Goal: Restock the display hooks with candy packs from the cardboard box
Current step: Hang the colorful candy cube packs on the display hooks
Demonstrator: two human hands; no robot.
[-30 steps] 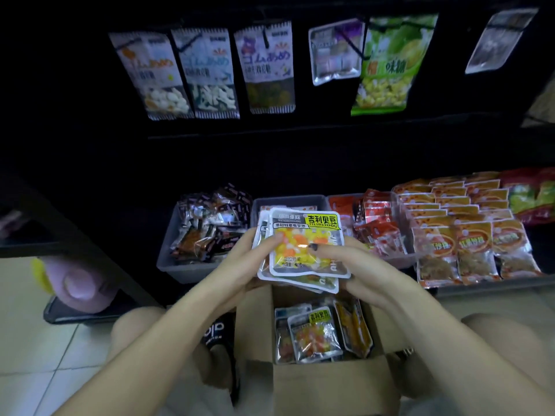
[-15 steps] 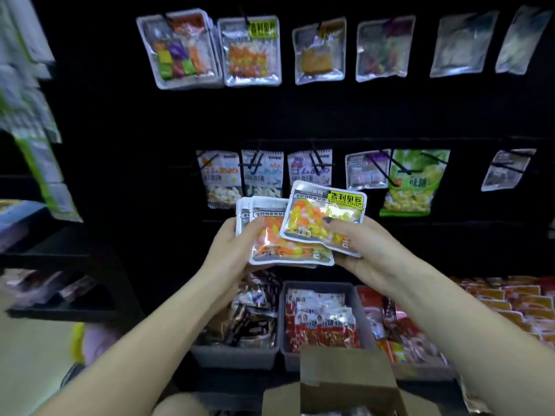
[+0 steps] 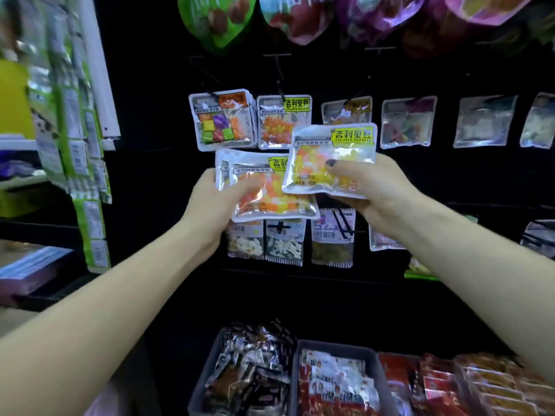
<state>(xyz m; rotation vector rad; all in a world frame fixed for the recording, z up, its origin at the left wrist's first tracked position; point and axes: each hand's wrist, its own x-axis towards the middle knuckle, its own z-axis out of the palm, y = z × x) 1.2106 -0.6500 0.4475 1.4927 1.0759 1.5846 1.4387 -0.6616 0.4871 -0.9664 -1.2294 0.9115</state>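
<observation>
Head view — candy raised to the hooks, none hung yet.
Left hand [image 3: 207, 202] grasping a small stack of packs [image 3: 270, 193], right hand [image 3: 372, 187] pinching one pack [image 3: 327, 160] just below the matching hanging pack [image 3: 283, 121] — hooking still to do; box out of sight.

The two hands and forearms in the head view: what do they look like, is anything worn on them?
Both forearms are bare: no sleeves, watch or bracelet show. The right hand has dark polish on its thumbnail. The left hand shows no rings.
</observation>
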